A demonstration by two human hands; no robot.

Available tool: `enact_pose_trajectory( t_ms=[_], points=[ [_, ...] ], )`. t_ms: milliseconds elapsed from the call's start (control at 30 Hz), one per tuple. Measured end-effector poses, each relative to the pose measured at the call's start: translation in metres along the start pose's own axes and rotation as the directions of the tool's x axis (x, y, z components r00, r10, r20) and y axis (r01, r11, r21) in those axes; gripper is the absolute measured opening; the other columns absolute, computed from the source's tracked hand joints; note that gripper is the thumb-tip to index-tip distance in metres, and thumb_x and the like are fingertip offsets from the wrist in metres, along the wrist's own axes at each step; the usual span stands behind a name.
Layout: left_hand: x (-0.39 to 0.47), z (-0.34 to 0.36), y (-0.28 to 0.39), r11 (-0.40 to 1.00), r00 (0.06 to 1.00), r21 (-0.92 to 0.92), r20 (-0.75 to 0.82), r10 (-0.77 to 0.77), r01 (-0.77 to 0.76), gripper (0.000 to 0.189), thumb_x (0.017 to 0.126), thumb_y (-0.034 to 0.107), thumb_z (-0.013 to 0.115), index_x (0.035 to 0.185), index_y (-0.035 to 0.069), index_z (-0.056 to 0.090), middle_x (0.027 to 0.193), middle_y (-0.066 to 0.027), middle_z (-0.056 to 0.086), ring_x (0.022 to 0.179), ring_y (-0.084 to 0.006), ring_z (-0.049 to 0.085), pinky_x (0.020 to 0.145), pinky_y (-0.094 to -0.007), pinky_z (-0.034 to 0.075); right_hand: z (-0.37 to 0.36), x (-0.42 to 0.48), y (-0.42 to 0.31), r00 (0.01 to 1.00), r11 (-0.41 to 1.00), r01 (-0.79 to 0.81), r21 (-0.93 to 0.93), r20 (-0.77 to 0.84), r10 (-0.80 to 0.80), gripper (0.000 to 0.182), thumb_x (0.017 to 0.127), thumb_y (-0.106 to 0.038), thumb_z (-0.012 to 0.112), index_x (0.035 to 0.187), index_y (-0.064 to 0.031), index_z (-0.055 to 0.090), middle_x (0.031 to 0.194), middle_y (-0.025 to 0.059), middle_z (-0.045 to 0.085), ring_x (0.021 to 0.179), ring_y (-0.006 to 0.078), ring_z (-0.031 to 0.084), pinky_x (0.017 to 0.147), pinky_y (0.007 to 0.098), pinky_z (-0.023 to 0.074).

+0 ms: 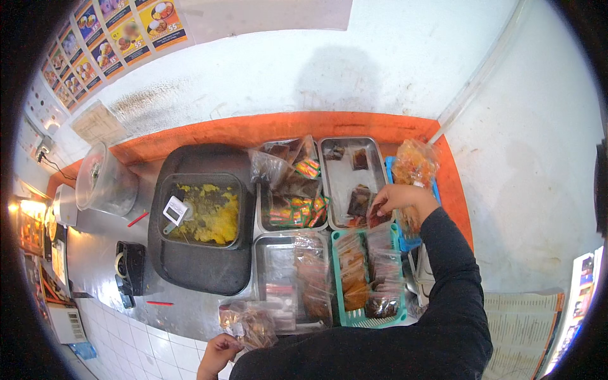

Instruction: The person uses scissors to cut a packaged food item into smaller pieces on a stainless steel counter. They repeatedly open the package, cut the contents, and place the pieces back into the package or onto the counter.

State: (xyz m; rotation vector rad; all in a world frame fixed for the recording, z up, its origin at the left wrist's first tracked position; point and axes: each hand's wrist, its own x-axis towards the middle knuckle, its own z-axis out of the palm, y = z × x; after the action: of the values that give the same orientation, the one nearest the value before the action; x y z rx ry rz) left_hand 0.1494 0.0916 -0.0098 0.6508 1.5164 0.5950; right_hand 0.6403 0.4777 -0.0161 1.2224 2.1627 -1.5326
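Note:
My left hand [223,350] is low in the view, its fingers pinching the edge of a clear plastic bag [256,327] with brown food in it. My right hand [394,202] reaches to the lower right corner of a steel tray [351,178], fingers closed on a small packet of dark red sauce [378,216]. More dark sauce packets [359,159] lie in that tray. Just below stands a turquoise plastic basket [336,280] with rows of bagged brown food [354,275]. A second steel tray [270,247] holds flat clear bags and more bagged food.
Left of the trays, a black tray bears a mesh-covered container of yellow food [221,213] and a digital timer [175,210]. Seasoning sachets [297,213] fill another steel tray. A tape dispenser [130,268], red pens [137,219] and a clear tub [107,183] stand left. Behind is a wall.

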Motion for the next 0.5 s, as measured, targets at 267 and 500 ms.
enact_pose_trajectory(
  t_ms=[267, 500],
  points=[
    [0.004, 0.003, -0.009, 0.992, 0.995, -0.084, -0.019, 0.093, -0.095, 0.010, 0.078, -0.002, 0.067, 0.078, 0.002, 0.058, 0.063, -0.0005, 0.057, 0.051, -0.0048, 0.049, 0.046, -0.0197, 0.038, -0.018, 0.002, 0.028, 0.976, 0.988, -0.092, -0.121, -0.209, 0.065, 0.034, 0.083, -0.014, 0.062, 0.115, -0.0021, 0.057, 0.106, 0.0091, 0.064, 0.097, 0.0189, 0.057, 0.086, 0.0316, 0.0427],
    [0.000, 0.005, -0.003, 0.995, 0.996, -0.059, -0.026, 0.082, -0.084, 0.009, 0.078, -0.002, 0.066, 0.078, 0.002, 0.058, 0.065, -0.0011, 0.058, 0.052, -0.0050, 0.049, 0.047, -0.0198, 0.039, -0.020, 0.022, 0.034, 0.900, 0.982, -0.187, 0.003, -0.401, 0.173, 0.039, 0.081, -0.012, 0.063, 0.117, -0.0004, 0.053, 0.109, 0.0119, 0.062, 0.099, 0.0218, 0.056, 0.087, 0.0334, 0.0426]
  ],
)
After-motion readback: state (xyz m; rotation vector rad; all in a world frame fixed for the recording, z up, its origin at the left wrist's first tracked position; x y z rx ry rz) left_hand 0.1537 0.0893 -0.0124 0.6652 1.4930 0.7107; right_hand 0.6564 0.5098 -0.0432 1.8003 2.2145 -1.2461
